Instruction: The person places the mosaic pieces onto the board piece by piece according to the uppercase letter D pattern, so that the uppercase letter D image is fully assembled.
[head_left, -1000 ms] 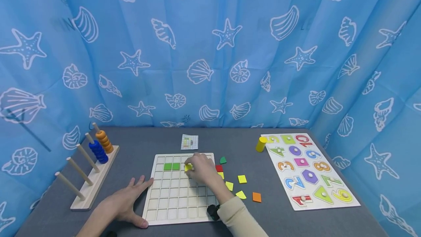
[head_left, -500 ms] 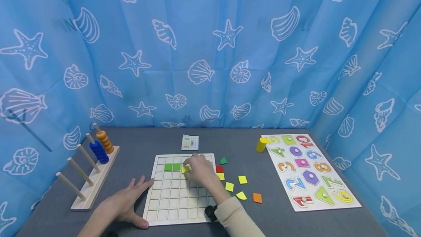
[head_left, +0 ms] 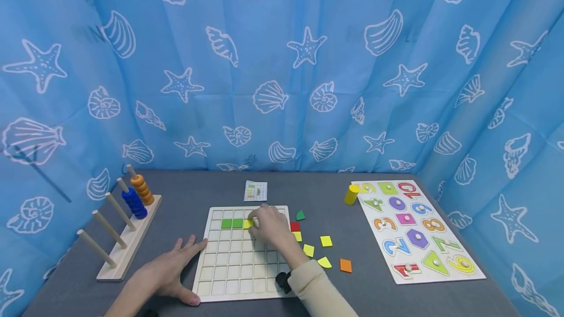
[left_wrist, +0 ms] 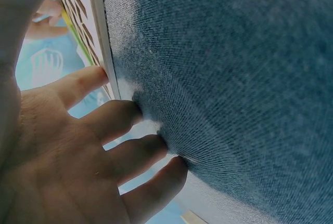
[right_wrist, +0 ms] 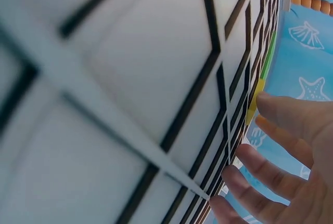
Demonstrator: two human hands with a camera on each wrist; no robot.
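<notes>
A pale wooden grid board (head_left: 233, 258) lies on the table, with two green square tiles (head_left: 231, 223) set side by side in its second row from the far edge. Beside them, a yellow square tile (head_left: 247, 224) lies in a cell, partly covered by my right hand (head_left: 270, 226). In the right wrist view, the thumb (right_wrist: 276, 107) touches the yellow tile's edge and the other fingers are spread loosely above the board. My left hand (head_left: 169, 270) rests with spread fingers at the board's left side, its thumb at the near left corner.
Several loose tiles, including a red tile (head_left: 294, 227) and an orange tile (head_left: 345, 265), lie right of the board. A printed pattern card (head_left: 255, 191) sits behind it. A peg stand (head_left: 128, 248), a yellow cylinder (head_left: 351, 194) and a number puzzle (head_left: 383, 248) flank the work.
The yellow tile has gone from my right hand's fingers into the cell beside the green tiles, lying flat. My right hand has shifted slightly right of it. The left hand has stayed put.
</notes>
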